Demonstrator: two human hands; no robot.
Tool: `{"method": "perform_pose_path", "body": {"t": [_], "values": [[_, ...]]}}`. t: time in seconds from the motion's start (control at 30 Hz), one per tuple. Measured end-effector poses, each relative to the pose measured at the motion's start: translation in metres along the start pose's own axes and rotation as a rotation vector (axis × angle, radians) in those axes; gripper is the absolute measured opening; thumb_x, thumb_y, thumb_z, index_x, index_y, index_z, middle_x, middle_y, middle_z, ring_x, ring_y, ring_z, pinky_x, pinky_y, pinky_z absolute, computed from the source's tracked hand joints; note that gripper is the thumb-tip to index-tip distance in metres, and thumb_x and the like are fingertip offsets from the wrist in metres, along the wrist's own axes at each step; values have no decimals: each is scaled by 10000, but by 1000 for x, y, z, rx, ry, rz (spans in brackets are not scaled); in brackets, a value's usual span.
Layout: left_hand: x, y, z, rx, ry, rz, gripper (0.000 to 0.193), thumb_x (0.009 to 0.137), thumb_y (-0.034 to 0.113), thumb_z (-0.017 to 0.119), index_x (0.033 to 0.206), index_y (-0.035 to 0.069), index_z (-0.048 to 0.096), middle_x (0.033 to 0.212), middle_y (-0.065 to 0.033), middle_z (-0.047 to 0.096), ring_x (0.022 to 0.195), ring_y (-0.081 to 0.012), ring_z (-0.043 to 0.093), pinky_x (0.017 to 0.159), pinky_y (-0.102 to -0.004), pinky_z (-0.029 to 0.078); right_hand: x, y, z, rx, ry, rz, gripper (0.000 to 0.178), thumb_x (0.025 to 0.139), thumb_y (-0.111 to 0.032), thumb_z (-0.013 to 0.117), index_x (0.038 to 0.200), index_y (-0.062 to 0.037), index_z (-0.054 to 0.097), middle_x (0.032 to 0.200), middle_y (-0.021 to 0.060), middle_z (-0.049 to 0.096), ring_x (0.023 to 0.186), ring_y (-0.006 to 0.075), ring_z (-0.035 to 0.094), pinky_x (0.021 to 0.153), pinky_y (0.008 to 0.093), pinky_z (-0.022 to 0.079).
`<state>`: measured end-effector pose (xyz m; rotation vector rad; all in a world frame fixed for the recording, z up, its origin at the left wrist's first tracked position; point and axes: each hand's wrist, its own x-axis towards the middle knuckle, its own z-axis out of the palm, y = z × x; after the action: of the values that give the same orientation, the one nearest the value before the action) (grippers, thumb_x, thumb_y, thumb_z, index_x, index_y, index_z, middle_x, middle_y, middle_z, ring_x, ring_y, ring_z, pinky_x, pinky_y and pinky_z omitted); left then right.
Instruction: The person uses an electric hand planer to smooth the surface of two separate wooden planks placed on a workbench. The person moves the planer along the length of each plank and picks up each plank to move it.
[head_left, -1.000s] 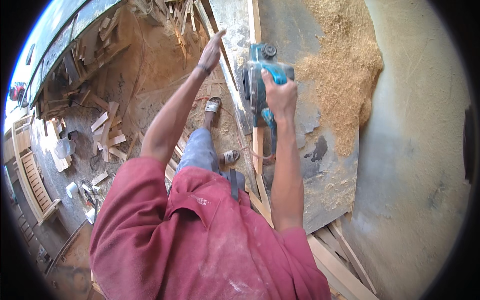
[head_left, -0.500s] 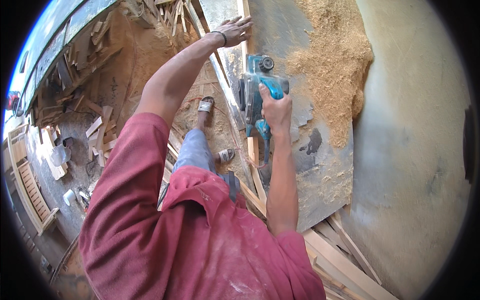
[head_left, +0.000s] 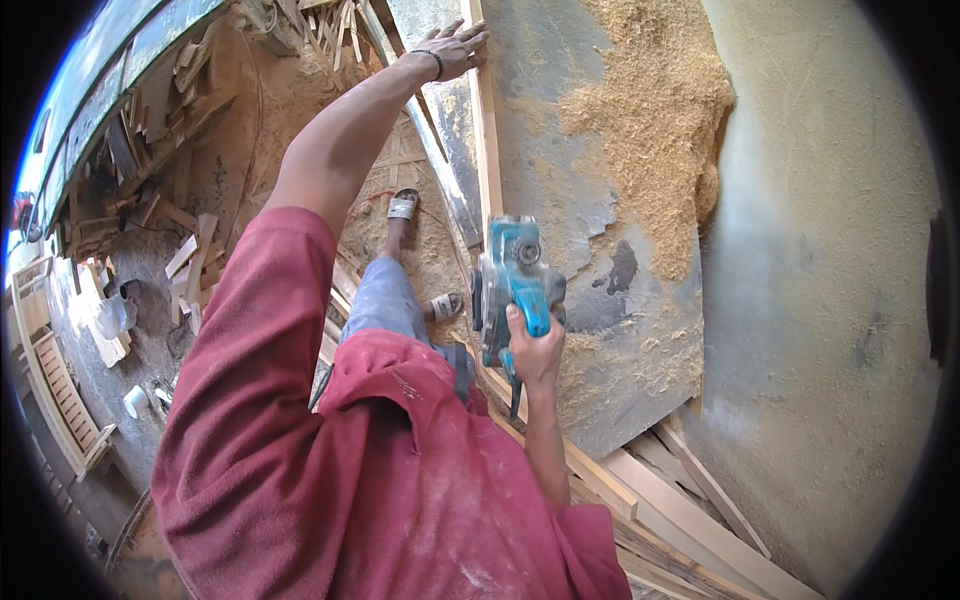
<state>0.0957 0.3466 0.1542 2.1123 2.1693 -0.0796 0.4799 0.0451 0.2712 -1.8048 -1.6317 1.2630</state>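
The right hand [head_left: 538, 350] is curling its fingers closed around the handle of a teal power planer [head_left: 522, 285], which is sitting over the near part of a pale wooden strip [head_left: 487, 150], by the left edge of the grey tabletop [head_left: 540, 65]. The left hand [head_left: 455, 50] is lying across the strip's far part, fingers spread and holding nothing, though I cannot tell whether they are pressing. Right of the strip, open grey surface is stretching toward heaped shavings [head_left: 655, 110], which are covering the tabletop's right edge.
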Motion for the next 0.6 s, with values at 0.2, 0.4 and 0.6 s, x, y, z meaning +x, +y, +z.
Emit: {"method": "perform_pose_path", "body": {"t": [0.2, 0.4, 0.6], "values": [[-9, 8, 8, -32, 142, -89, 591, 1050, 524, 279, 1585, 280, 219, 1661, -18, 163, 1528, -279, 148, 1239, -502, 205, -56, 39, -22, 17, -22, 31, 334, 878, -291, 751, 840, 23, 643, 629, 99, 573, 583, 198, 536, 573, 377, 444], [-112, 54, 59, -918, 573, -402, 579, 1015, 276, 451, 1494, -17, 311, 1508, -290, 362, 1408, -406, 350, 1181, -516, 288, -102, 81, -39, 137, -19, 33, 385, 903, -368, 746, 818, -24, 594, 579, -18, 513, 496, 71, 504, 452, 257, 401], [-269, 83, 176, -952, 340, -571, 499, 985, 243, 474, 1401, -29, 442, 1347, -289, 534, 1275, -423, 482, 1106, -461, 371, -117, 97, -39, 95, -30, -22, 387, 904, -366, 744, 800, -28, 586, 583, -13, 517, 496, 73, 503, 450, 269, 404]]}}
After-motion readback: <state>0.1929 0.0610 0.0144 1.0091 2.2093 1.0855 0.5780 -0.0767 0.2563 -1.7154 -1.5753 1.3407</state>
